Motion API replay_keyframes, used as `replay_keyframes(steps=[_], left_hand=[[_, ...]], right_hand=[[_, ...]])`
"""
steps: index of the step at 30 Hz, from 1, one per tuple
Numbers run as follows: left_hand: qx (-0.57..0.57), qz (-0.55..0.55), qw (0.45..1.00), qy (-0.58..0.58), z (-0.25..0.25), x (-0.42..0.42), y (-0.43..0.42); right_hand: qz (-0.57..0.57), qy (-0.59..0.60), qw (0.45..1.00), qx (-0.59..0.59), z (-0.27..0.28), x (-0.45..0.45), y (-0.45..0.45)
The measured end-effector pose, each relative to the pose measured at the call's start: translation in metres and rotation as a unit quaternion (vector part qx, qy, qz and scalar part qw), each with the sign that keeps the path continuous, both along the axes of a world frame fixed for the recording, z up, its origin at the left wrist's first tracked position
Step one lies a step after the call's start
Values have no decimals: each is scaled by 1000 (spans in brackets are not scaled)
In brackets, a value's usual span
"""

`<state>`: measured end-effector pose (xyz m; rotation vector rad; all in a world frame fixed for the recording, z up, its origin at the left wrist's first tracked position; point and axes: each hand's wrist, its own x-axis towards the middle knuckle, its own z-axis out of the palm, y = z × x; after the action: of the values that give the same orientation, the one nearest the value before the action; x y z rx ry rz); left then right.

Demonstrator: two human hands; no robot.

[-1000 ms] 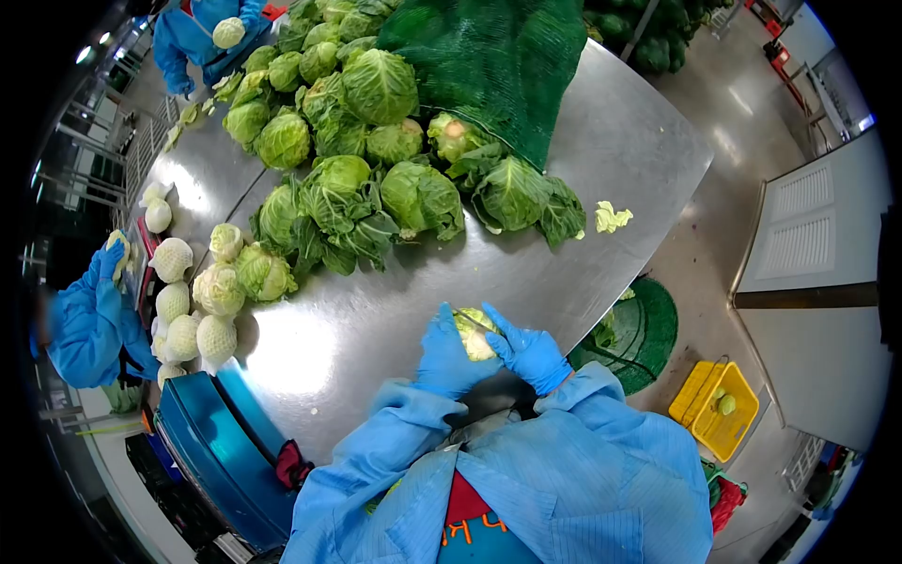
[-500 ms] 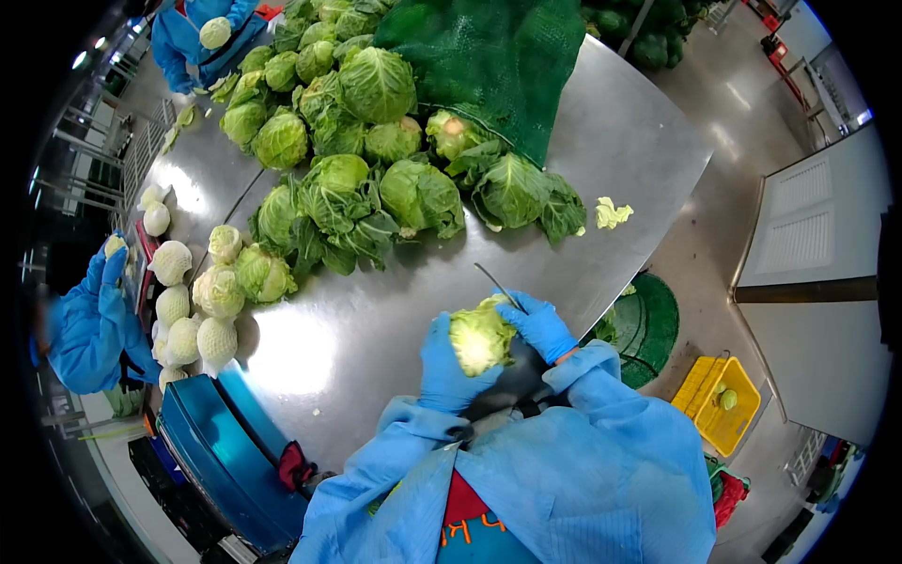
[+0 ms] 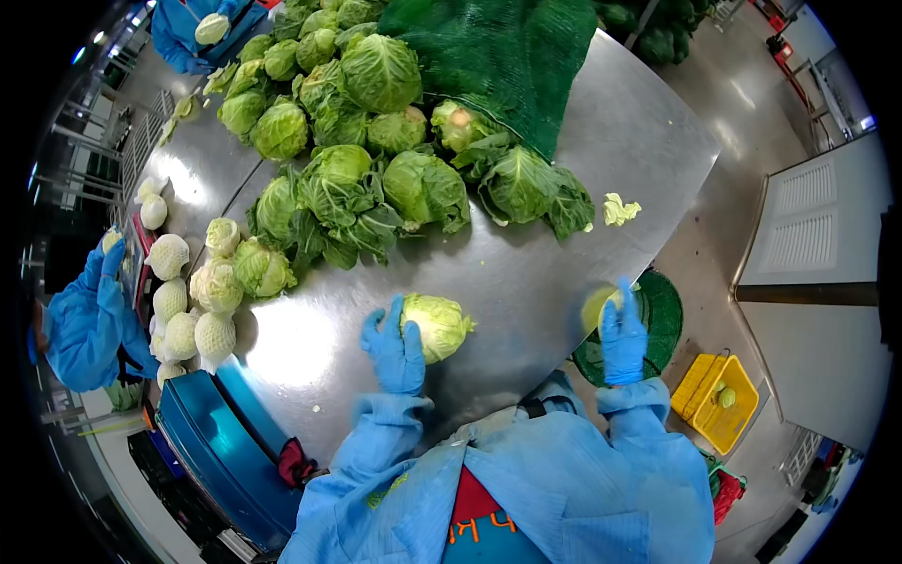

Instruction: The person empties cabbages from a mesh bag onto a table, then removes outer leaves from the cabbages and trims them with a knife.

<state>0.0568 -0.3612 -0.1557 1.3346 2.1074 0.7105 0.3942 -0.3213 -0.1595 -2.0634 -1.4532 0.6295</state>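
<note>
A trimmed pale green cabbage rests on the steel table, just right of my left hand. That hand is gloved in blue, its fingers apart and its inner side against the cabbage. Over the green mesh basket at the table's right edge is my gloved right hand. A blurred pale leaf piece is at its fingers; the hold on it is unclear. No knife can be made out in either hand.
Leafy cabbages and a green net sack lie at the back. Net-wrapped cabbages stand left, beyond a blue bin. Two co-workers in blue are at the left and upper left. A yellow crate sits on the floor.
My hands have moved apart. The cabbage has shifted left onto the table, my left hand has opened beside it, and my right hand has moved right over the basket.
</note>
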Motion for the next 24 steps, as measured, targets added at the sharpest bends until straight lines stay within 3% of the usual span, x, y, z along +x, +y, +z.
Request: replay_keyframes(steps=[1, 3, 4, 6, 7, 8, 12, 14, 17, 20, 24], left_hand=[[38, -28, 997, 59, 8, 2, 6], [115, -83, 974, 179, 17, 6, 14], [125, -96, 972, 173, 21, 13, 21], [93, -220, 971, 24, 2, 1, 26], [74, -280, 956, -52, -2, -3, 29], [106, -293, 950, -9, 0, -4, 27], [-37, -271, 957, 99, 51, 4, 13], [-112, -245, 952, 148, 55, 4, 10], [70, -175, 978, 91, -11, 13, -12], [24, -167, 975, -146, -15, 14, -15], [-15, -155, 975, -156, -13, 10, -11]], right_hand=[[30, 136, 988, -64, -2, -14, -2], [110, 272, 943, -158, 7, -55, -10], [142, 331, 909, -211, 15, -77, -13], [81, 455, 834, -302, 7, -115, -30], [102, 446, 831, -316, 2, -127, -36], [113, 448, 830, -311, -3, -137, -41], [188, 404, 854, -268, 7, -144, -29], [281, 265, 908, -164, -15, -144, -31], [351, 113, 927, -68, -17, -142, -31], [363, 33, 931, -34, -14, -137, -33], [380, -31, 924, -36, -13, -136, -39]])
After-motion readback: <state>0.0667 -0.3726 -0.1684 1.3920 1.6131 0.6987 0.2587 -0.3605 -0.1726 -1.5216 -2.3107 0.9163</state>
